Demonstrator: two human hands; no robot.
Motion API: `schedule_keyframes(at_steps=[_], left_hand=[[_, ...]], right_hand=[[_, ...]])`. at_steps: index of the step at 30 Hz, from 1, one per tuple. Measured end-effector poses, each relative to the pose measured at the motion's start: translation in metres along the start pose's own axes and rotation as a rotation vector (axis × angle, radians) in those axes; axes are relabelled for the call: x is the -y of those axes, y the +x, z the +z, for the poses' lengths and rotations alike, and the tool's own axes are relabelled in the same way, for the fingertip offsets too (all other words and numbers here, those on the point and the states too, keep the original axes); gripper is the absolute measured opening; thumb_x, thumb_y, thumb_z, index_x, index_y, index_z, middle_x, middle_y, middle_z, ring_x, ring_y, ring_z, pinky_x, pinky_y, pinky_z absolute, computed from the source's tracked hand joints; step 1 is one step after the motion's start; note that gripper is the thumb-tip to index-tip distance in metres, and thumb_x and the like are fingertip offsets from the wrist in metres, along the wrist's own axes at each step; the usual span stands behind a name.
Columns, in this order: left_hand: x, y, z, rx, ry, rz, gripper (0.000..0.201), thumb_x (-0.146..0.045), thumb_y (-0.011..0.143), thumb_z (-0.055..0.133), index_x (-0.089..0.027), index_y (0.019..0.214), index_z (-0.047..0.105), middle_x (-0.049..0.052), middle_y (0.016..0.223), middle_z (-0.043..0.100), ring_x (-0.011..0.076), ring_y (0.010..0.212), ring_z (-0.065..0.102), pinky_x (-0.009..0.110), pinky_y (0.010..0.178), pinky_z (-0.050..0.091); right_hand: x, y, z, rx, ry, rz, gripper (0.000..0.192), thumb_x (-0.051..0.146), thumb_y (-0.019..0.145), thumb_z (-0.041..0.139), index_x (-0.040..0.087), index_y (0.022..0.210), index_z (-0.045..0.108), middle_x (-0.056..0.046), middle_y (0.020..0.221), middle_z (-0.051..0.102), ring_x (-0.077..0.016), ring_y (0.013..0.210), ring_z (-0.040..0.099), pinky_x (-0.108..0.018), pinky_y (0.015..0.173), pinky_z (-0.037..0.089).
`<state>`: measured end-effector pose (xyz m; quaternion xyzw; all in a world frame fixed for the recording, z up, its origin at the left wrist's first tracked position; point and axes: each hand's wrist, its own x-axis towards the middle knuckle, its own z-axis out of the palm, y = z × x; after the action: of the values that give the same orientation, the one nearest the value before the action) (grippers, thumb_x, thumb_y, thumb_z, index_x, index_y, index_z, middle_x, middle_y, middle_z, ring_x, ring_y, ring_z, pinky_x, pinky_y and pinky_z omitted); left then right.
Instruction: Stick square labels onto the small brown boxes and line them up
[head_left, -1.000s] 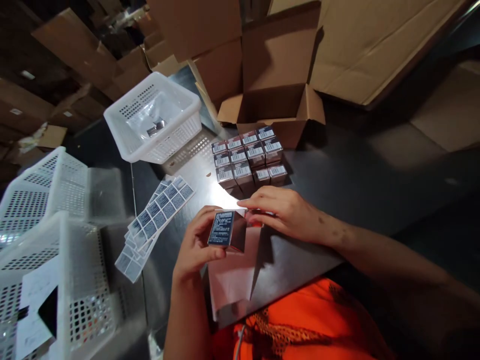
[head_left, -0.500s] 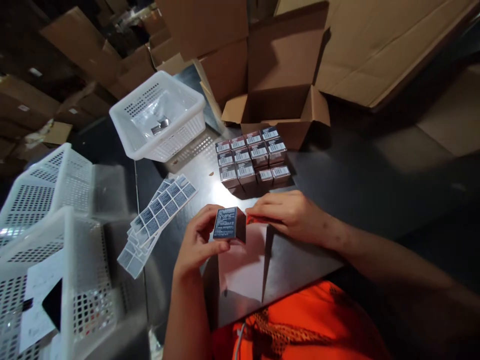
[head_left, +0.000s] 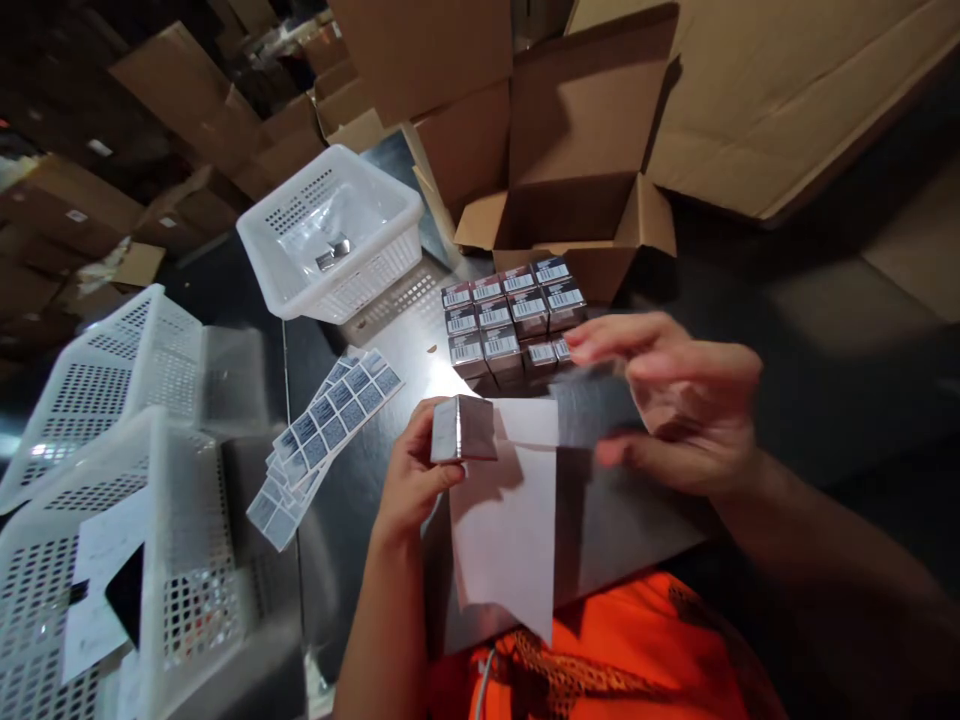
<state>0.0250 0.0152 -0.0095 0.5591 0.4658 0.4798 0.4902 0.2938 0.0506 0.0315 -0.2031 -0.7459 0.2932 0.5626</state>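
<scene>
Near the table's front edge, the left hand (head_left: 415,478) grips a small silvery carton (head_left: 463,429), thumb and fingers clamped on its sides. Just right of it, the right hand (head_left: 679,400) is raised, fingers spread apart around a blurred film sheet (head_left: 592,410). A white paper (head_left: 511,520) hangs below the carton. Label sheets (head_left: 330,425) lie left. Farther back stand barcoded cartons (head_left: 510,310), a white basket (head_left: 337,240) and an open cardboard box (head_left: 577,200).
</scene>
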Motion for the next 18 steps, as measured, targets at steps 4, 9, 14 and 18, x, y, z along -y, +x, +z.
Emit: schedule_keyframes(at_steps=[4,9,14,18], left_hand=[[-0.005,0.001,0.019,0.043,0.11,0.114,0.062,-0.066,0.071,0.079,-0.02,0.113,0.073,0.01,0.112,0.064,0.0261,0.106,0.064,0.035,0.088,0.055],[-0.013,-0.003,0.022,0.054,0.488,0.272,0.071,-0.049,0.071,0.086,-0.023,0.133,0.062,0.011,0.122,0.06,0.0249,0.114,0.062,0.035,0.092,0.055],[-0.021,-0.006,0.022,0.044,0.803,0.47,0.062,-0.05,0.08,0.077,-0.02,0.132,0.06,0.012,0.121,0.064,0.0261,0.112,0.064,0.04,0.096,0.055],[-0.024,-0.008,0.021,-0.021,0.849,0.517,0.046,-0.049,0.087,0.069,-0.019,0.122,0.064,0.011,0.114,0.068,0.0243,0.105,0.067,0.037,0.093,0.055]], right_hand=[[-0.01,-0.01,0.016,0.223,-0.131,0.027,0.118,0.038,0.078,0.086,0.04,0.159,0.0,-0.009,0.134,0.057,-0.0334,0.135,0.05,-0.06,0.118,0.033],[-0.013,-0.016,0.029,0.186,-0.055,0.062,0.112,0.012,0.078,0.069,0.035,0.158,-0.006,-0.007,0.123,0.058,-0.0256,0.118,0.06,-0.045,0.101,0.051],[-0.009,-0.015,0.028,0.283,-0.162,-0.026,0.099,0.011,0.082,0.064,0.035,0.157,0.003,-0.012,0.139,0.052,-0.027,0.12,0.058,-0.048,0.098,0.052],[0.0,-0.008,0.02,0.171,-0.232,0.04,0.077,0.022,0.077,0.081,0.033,0.143,0.044,-0.01,0.15,0.036,-0.0321,0.139,0.04,-0.052,0.116,0.04]])
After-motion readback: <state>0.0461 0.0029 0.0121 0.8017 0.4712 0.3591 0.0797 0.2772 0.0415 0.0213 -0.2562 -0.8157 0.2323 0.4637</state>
